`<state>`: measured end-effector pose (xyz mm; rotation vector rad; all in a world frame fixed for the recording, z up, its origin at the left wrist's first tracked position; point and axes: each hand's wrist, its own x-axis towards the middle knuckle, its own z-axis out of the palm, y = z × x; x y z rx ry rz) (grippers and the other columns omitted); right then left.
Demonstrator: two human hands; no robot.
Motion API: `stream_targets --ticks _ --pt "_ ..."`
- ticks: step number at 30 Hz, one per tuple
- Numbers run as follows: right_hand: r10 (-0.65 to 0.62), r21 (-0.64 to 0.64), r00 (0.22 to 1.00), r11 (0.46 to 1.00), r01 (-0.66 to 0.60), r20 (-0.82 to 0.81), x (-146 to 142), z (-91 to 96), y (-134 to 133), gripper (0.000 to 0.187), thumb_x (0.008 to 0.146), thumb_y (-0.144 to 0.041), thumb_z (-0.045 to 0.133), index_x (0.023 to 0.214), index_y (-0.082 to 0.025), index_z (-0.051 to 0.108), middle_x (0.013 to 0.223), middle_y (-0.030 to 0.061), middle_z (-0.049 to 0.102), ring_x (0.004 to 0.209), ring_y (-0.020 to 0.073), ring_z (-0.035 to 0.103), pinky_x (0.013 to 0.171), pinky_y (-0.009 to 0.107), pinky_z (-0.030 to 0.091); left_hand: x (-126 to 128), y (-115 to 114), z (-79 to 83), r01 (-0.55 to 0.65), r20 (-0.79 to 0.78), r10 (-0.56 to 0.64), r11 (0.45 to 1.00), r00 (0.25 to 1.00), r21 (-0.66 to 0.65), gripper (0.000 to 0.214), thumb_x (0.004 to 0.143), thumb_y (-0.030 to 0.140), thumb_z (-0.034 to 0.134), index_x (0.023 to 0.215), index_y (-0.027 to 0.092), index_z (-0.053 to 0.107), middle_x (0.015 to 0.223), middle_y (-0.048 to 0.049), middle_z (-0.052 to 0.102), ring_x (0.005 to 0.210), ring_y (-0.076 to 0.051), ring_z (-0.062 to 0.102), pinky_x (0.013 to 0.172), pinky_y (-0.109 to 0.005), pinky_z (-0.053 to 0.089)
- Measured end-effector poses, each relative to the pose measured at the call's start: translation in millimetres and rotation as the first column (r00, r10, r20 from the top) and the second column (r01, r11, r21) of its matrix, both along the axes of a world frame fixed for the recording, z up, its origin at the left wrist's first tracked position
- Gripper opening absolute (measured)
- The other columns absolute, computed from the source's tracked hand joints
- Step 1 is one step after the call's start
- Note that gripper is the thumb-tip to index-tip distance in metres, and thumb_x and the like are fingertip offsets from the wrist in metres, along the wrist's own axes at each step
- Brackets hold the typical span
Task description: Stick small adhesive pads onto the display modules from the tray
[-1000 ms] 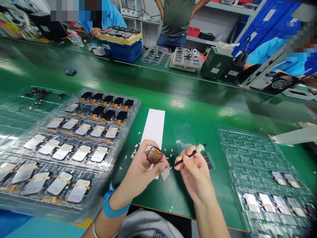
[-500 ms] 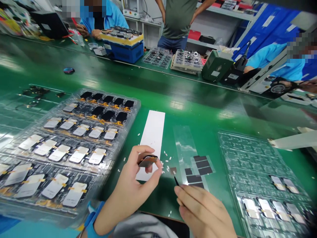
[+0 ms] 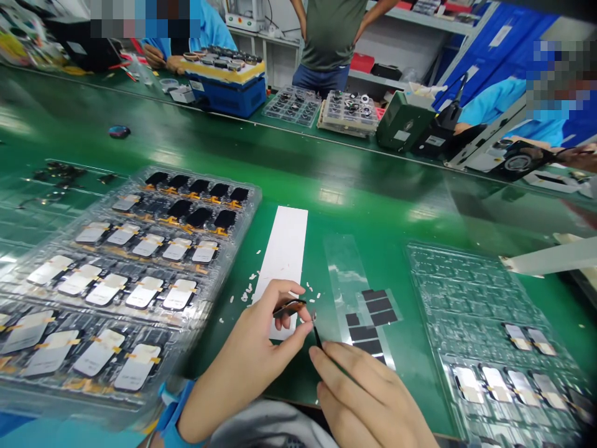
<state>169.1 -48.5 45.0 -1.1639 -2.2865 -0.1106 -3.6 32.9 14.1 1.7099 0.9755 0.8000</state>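
My left hand (image 3: 259, 348) pinches a thin dark display module (image 3: 290, 307) by its edges, tilted nearly edge-on above the white paper strip (image 3: 290, 236). My right hand (image 3: 373, 392) grips black tweezers (image 3: 318, 336), mostly hidden by the fingers. At their tip is a small brownish piece (image 3: 314, 316), close beside my left fingertips; whether it touches the module I cannot tell. Right of the strip lies a clear film sheet (image 3: 342, 264) with several black adhesive rectangles (image 3: 380, 306) on it. Small white scraps (image 3: 249, 289) are scattered around the strip.
At left stands a clear tray (image 3: 233, 274) filled with display modules. Another clear tray (image 3: 429, 292) at right holds several in its near rows. Across the green bench are a blue box (image 3: 228, 96), parts trays (image 3: 349, 112) and people in blue sleeves.
My right hand has moved left, bringing the tweezers and the brownish piece up to my left fingertips. My left hand with the module has shifted slightly right.
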Motion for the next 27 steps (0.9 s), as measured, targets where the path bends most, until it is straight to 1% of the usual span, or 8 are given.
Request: stream_targets --ticks 8,17,19,21,23,24,25,27 --pt "-0.022 0.031 1.000 0.999 0.023 -0.012 -5.9 -8.5 -1.8 0.025 0.092 -0.005 0.049 0.080 -0.016 0.068 0.102 0.0079 0.078 0.099 0.0206 0.072 0.099 0.031 0.055 4.2 4.2 -5.2 -0.041 0.010 0.041 0.999 0.999 -0.023 0.033 0.085 0.015 0.065 0.111 0.027 0.049 0.082 0.0024 0.069 0.066 -0.015 0.056 0.064 -0.025 0.046" --pt "-0.050 -0.003 0.998 0.999 0.050 -0.035 -5.0 -4.9 -3.5 0.027 0.094 -0.005 0.047 0.086 -0.016 0.070 0.105 0.0081 0.077 0.104 0.0196 0.071 0.101 0.030 0.054 5.7 8.4 -6.5 -0.042 0.051 0.047 0.995 0.998 -0.090 0.028 0.087 0.015 0.061 0.110 0.027 0.049 0.082 0.0018 0.067 0.067 -0.015 0.055 0.065 -0.025 0.046" --pt "-0.045 -0.040 0.996 0.998 0.042 -0.073 -1.3 -3.7 -3.2 0.025 0.094 -0.006 0.048 0.089 -0.017 0.070 0.106 0.0077 0.077 0.104 0.0198 0.072 0.098 0.030 0.056 6.7 9.6 -6.3 -0.062 0.058 0.067 0.995 0.996 -0.083 0.029 0.086 0.014 0.062 0.109 0.026 0.049 0.080 0.0023 0.066 0.066 -0.015 0.054 0.065 -0.026 0.045" --pt "-0.025 -0.130 0.985 0.992 0.003 -0.170 5.1 -3.4 -1.6 0.021 0.093 -0.007 0.052 0.098 -0.020 0.068 0.107 0.0069 0.077 0.101 0.0196 0.072 0.090 0.030 0.061 7.0 10.9 -7.0 -0.087 0.059 0.093 0.992 0.994 -0.089 0.030 0.085 0.015 0.063 0.109 0.026 0.048 0.079 0.0025 0.066 0.066 -0.015 0.054 0.066 -0.026 0.045" --pt "-0.025 -0.177 0.936 0.983 -0.040 -0.350 10.9 -5.7 1.1 0.023 0.090 -0.007 0.057 0.105 -0.022 0.065 0.106 0.0060 0.077 0.096 0.0189 0.073 0.080 0.029 0.063 6.4 12.3 -8.6 -0.113 0.053 0.119 0.988 0.991 -0.108 0.030 0.085 0.016 0.063 0.109 0.026 0.048 0.080 0.0026 0.067 0.066 -0.015 0.053 0.067 -0.027 0.044" --pt "-0.049 -0.167 0.886 0.985 -0.032 -0.462 12.5 -7.9 2.6 0.025 0.088 -0.005 0.059 0.106 -0.023 0.063 0.103 0.0053 0.077 0.093 0.0185 0.074 0.077 0.029 0.064 6.0 13.1 -9.6 -0.125 0.044 0.131 0.985 0.990 -0.117 0.031 0.085 0.016 0.064 0.109 0.026 0.047 0.080 0.0027 0.067 0.067 -0.015 0.053 0.068 -0.027 0.044" --pt "-0.087 -0.138 0.812 0.990 0.007 -0.578 12.8 -10.7 4.2 0.028 0.086 -0.002 0.061 0.104 -0.023 0.062 0.100 0.0042 0.077 0.090 0.0179 0.074 0.076 0.029 0.064 5.5 14.0 -10.6 -0.132 0.033 0.136 0.984 0.990 -0.122 0.032 0.085 0.016 0.064 0.109 0.027 0.047 0.080 0.0031 0.067 0.067 -0.015 0.052 0.070 -0.028 0.043" --pt "-0.170 -0.103 0.610 0.984 0.144 -0.774 9.6 -17.8 7.5 0.030 0.082 0.002 0.061 0.096 -0.024 0.061 0.091 0.0014 0.077 0.084 0.0174 0.074 0.075 0.031 0.064 4.8 15.8 -12.3 -0.132 0.018 0.136 0.983 0.991 -0.126 0.035 0.084 0.017 0.067 0.110 0.027 0.046 0.078 0.0046 0.064 0.067 -0.014 0.051 0.071 -0.028 0.043"
